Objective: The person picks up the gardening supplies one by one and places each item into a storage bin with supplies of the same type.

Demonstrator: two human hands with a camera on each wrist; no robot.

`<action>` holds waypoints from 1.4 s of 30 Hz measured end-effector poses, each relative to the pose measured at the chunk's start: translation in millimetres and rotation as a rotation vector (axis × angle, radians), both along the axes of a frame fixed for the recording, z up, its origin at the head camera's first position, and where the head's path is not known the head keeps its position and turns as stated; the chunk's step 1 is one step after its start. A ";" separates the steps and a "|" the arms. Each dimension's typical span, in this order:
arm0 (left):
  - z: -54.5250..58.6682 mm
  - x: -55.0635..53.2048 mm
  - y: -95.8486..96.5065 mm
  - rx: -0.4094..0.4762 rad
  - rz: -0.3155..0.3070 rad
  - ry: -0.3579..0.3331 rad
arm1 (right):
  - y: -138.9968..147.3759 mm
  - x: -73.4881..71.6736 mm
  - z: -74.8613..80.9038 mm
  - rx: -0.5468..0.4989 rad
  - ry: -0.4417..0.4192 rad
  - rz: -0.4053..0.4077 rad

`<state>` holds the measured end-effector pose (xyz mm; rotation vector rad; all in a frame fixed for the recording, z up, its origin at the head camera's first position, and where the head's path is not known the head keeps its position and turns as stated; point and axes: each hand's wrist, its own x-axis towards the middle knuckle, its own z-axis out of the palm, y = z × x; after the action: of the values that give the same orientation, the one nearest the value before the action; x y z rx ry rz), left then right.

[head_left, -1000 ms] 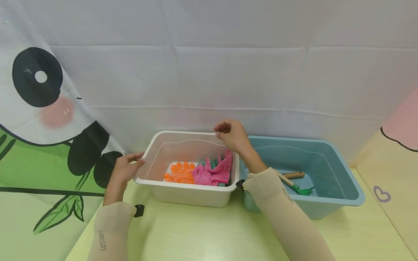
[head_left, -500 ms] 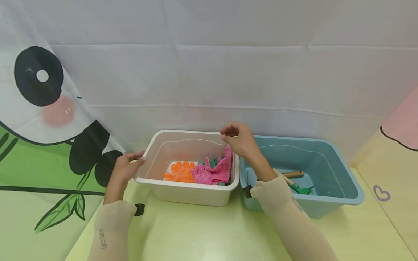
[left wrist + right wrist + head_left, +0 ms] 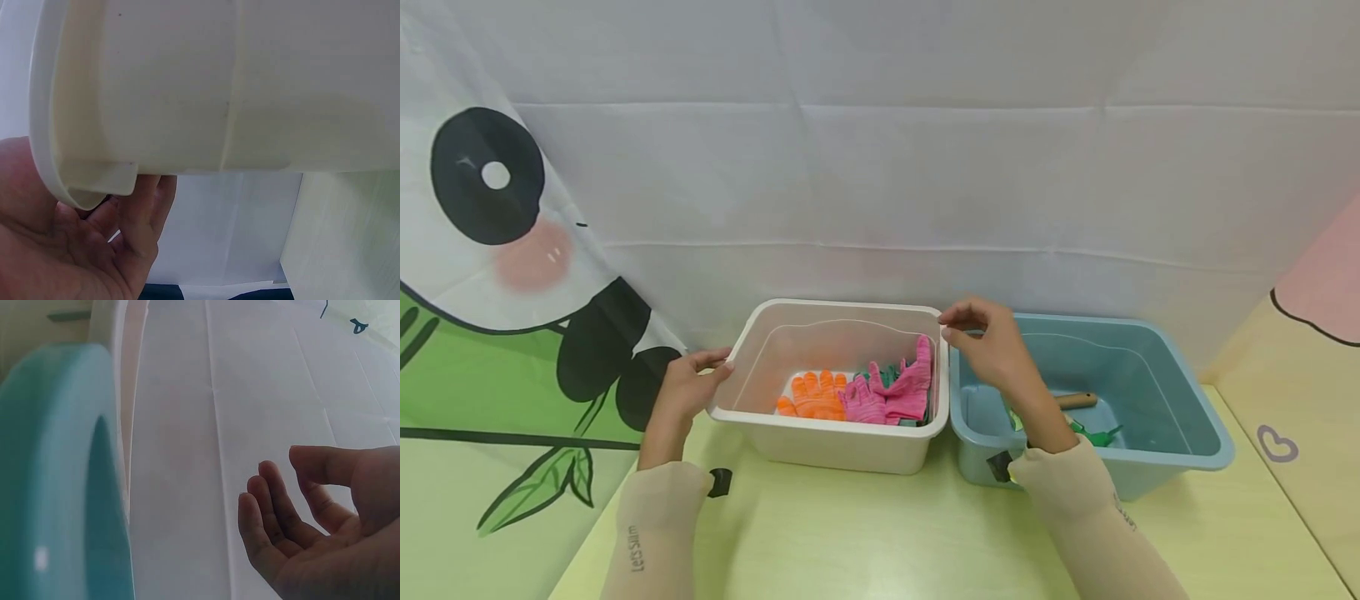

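My left hand [image 3: 688, 387] grips the left rim of a white plastic bin [image 3: 831, 446]; in the left wrist view the fingers [image 3: 140, 215] curl under the rim. Inside that bin lie an orange glove [image 3: 814, 398], pink gloves [image 3: 906, 396] and something dark green, partly covered. My right hand [image 3: 996, 346] hovers near where the white bin meets the blue bin [image 3: 1206, 433]. Its fingers [image 3: 253, 531] are loosely bent with nothing between them, apart from the rims in the right wrist view. A green-headed garden tool [image 3: 1103, 437] and a wooden handle [image 3: 1077, 401] lie in the blue bin, partly behind my right arm.
Both bins stand side by side on a pale yellow-green table [image 3: 850, 533]. A white cloth backdrop [image 3: 880, 183] rises close behind them. A printed cartoon cloth [image 3: 490, 292] is at the left, and a pale yellow panel [image 3: 1300, 383] at the right.
My right hand has moved right and slightly toward me, from above the white bin's back right corner to over the blue bin's left side. The left hand stays put.
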<state>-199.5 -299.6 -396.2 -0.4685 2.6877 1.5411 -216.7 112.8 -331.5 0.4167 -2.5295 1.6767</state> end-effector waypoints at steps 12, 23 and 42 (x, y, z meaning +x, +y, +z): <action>0.0 1.9 0.1 -0.005 0.004 0.001 | 33.1 20.5 -3.5 0.024 0.026 -0.022; -2.7 0.6 -1.2 -0.011 0.000 -0.002 | 62.1 37.6 -7.8 0.059 0.035 -0.086; -0.9 -0.6 -0.7 -0.006 -0.010 -0.001 | 101.7 50.3 -19.9 0.027 0.066 -0.143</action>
<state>-200.1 -300.3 -397.2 -0.4553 2.6909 1.5305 -166.5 214.5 -351.4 0.2803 -2.4728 1.5535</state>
